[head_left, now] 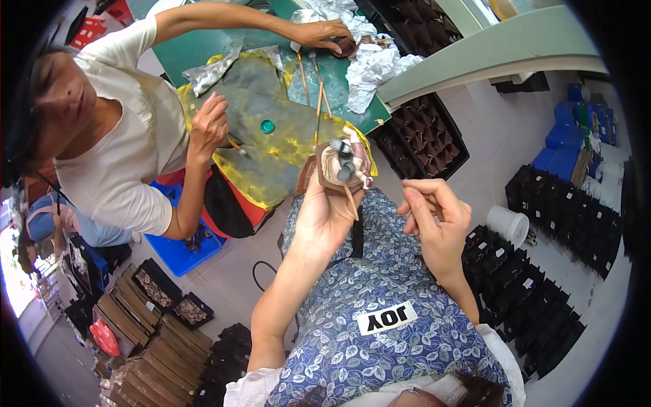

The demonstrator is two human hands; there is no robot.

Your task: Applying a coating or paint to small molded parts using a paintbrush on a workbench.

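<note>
My left hand is closed around a small painted figurine, held up in front of my apron. Cream, dark grey and mauve parts show on it, along with a brown angular base or back piece. A thin tan stick-like part juts down beside my fingers. To the right, apart from the figurine, my right hand is raised with thumb and fingers pinched together. Whatever may be between those fingertips is too small to make out.
A co-worker's hand rests on a brown piece at the green table; the other hand holds a brush. Brushes, crumpled white paper and a paint-stained yellow cloth lie there. A black crate of brown pieces stands beyond.
</note>
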